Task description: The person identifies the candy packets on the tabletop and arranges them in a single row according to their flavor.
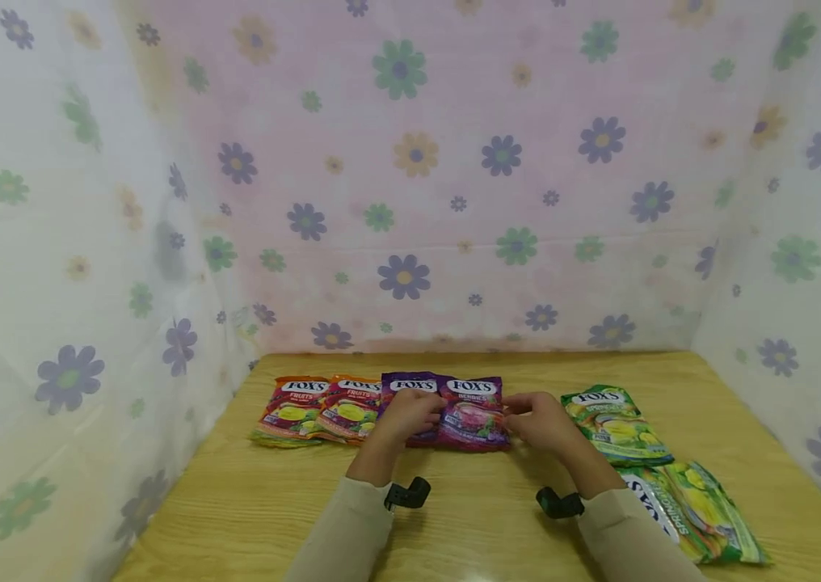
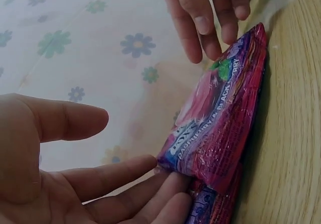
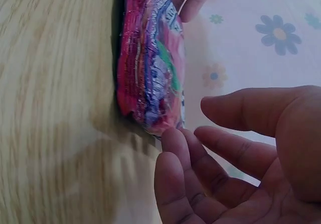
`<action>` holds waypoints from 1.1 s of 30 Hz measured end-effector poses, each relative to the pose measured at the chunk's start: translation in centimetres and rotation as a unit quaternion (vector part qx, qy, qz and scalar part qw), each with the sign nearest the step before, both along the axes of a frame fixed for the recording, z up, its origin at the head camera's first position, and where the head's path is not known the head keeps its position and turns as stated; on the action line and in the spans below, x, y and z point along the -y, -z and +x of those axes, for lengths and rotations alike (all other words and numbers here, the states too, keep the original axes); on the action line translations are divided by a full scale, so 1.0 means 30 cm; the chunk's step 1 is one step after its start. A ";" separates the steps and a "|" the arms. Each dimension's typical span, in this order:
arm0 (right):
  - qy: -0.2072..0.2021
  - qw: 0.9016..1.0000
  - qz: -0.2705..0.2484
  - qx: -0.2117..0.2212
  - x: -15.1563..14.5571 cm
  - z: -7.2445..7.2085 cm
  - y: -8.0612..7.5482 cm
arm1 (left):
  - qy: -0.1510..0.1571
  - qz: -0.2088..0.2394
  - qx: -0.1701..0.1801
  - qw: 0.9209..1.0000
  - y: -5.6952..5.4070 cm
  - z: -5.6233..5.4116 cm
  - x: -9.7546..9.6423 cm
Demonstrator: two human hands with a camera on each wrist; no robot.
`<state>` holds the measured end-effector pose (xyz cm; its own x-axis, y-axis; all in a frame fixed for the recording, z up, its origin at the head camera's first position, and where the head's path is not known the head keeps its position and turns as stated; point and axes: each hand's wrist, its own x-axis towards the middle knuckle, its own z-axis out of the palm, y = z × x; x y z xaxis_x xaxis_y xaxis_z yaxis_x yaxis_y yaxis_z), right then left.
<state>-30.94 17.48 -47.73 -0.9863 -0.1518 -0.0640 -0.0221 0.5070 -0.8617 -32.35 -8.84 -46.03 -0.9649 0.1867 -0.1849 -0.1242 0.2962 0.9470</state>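
Note:
Two purple Fox's berries candy bags lie overlapping near the back of the table. The right-hand purple bag [image 1: 470,416] is on top, between my hands; the other purple bag [image 1: 410,380] is partly covered by it and by my left hand [image 1: 413,416]. In the left wrist view, my left fingertips touch the top bag's side edge, with the thumb held apart. My right hand [image 1: 540,422] is at the opposite edge. Its fingertips meet the bag's lower corner in the right wrist view, and that thumb also stands away from the bag [image 3: 150,68].
Left of the purple bags, a red fruits candy bag [image 1: 292,412] and an orange-red fruits candy bag [image 1: 348,411] overlap. To the right lie several green Fox's bags, one green bag [image 1: 617,424] behind the others. Floral cloth [image 1: 454,242] walls the wooden table [image 1: 469,525] at the back and sides.

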 end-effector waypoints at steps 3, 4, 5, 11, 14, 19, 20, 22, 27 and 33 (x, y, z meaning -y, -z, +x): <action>-0.012 1.000 0.006 -0.016 -0.008 0.010 -0.009 | 0.002 -0.041 -0.021 0.999 -0.018 0.013 -0.010; -0.017 0.999 0.015 -0.024 -0.017 0.012 -0.012 | 0.002 -0.051 -0.029 0.998 -0.022 0.018 -0.018; -0.022 0.999 0.018 -0.029 -0.024 0.016 -0.017 | 0.003 -0.059 -0.037 0.998 -0.029 0.023 -0.026; -0.043 0.996 0.055 -0.055 -0.065 0.031 -0.050 | 0.004 -0.103 -0.064 0.993 -0.063 0.052 -0.075; -0.043 0.995 0.069 -0.062 -0.090 0.043 -0.073 | 0.005 -0.113 -0.071 0.991 -0.074 0.055 -0.105; -0.035 0.994 0.078 -0.072 -0.133 0.073 -0.111 | 0.009 -0.105 -0.076 0.992 -0.080 0.053 -0.156; -0.034 0.993 0.080 -0.073 -0.142 0.080 -0.118 | 0.009 -0.102 -0.075 0.992 -0.081 0.053 -0.166; -0.029 0.993 0.082 -0.075 -0.160 0.094 -0.130 | 0.011 -0.097 -0.075 0.992 -0.083 0.052 -0.185; -0.023 0.993 0.091 -0.075 -0.204 0.121 -0.154 | 0.016 -0.090 -0.079 0.993 -0.094 0.047 -0.229; -0.018 0.993 0.091 -0.078 -0.269 0.120 -0.171 | 0.020 -0.036 -0.065 0.997 -0.089 0.054 -0.293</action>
